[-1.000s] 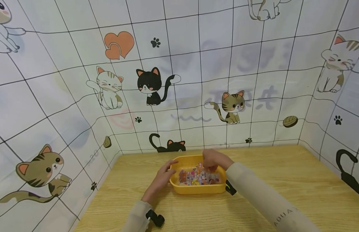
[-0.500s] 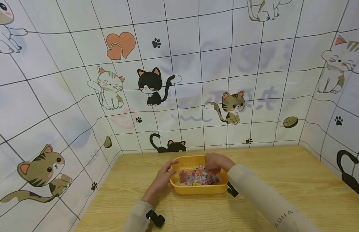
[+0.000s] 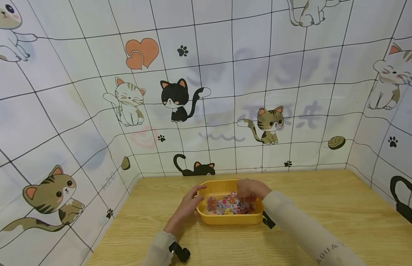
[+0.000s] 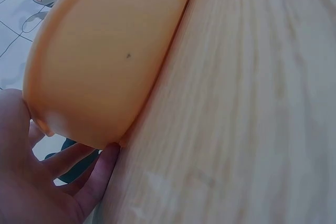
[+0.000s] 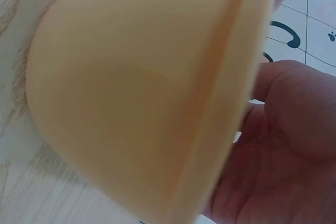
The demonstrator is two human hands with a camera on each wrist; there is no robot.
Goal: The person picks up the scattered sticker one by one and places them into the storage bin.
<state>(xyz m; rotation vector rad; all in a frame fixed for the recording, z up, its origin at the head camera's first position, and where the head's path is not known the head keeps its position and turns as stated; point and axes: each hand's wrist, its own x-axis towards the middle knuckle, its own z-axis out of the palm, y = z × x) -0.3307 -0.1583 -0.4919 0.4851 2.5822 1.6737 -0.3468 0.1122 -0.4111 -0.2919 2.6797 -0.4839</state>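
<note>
The left hand (image 3: 187,207) rests with relaxed fingers against the left end of the shallow yellow plastic tub (image 3: 230,219) on the pale wooden worktop (image 3: 326,210); the right hand (image 3: 250,189) reaches into its heap of small colourful pieces (image 3: 226,205), grip hidden; cat-print sheeting (image 3: 179,99) stands behind.

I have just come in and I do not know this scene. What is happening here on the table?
A person sits at a wooden table with a yellow tub of small colourful pieces. The left hand rests against the tub's left wall. The right hand reaches into the tub, over the pieces; whether it holds any cannot be seen.
</note>
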